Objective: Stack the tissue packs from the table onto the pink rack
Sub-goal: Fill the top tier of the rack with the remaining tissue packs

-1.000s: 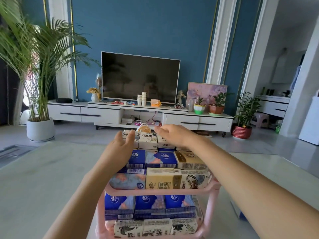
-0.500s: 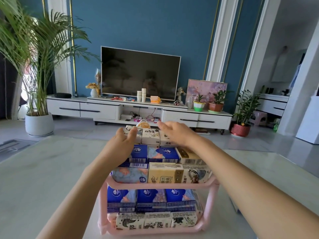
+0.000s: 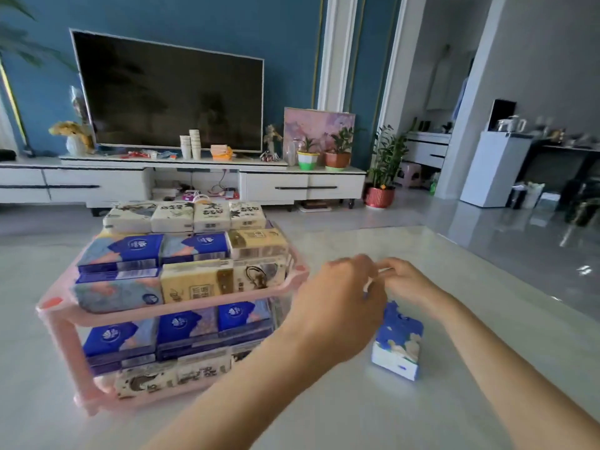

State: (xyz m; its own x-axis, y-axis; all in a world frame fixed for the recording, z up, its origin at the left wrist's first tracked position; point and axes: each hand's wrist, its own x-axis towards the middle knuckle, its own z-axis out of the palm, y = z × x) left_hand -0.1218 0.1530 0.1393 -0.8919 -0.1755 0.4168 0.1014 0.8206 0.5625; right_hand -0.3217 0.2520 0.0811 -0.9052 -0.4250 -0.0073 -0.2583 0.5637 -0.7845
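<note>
blue-white tissue pack [image 3: 397, 342] lies on table [image 3: 357, 417] right of pink rack [image 3: 181, 311], far end under left hand [image 3: 337, 303] and right hand [image 3: 409, 284]. fingertips meet above it; grip unclear, blurred. both rack shelves full of stacked packs [image 3: 194, 280].

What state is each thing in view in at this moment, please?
Rack, upright on the table, both tiers full.
Top packs, stacked in layers, four in the highest row.
Loose pack, lying on the table right of the rack, unstacked.
Left hand, fingers curled above the loose pack; grip unclear.
Right hand, close beside the left hand; grip unclear.
TV, off.
Drawers, shut.
</note>
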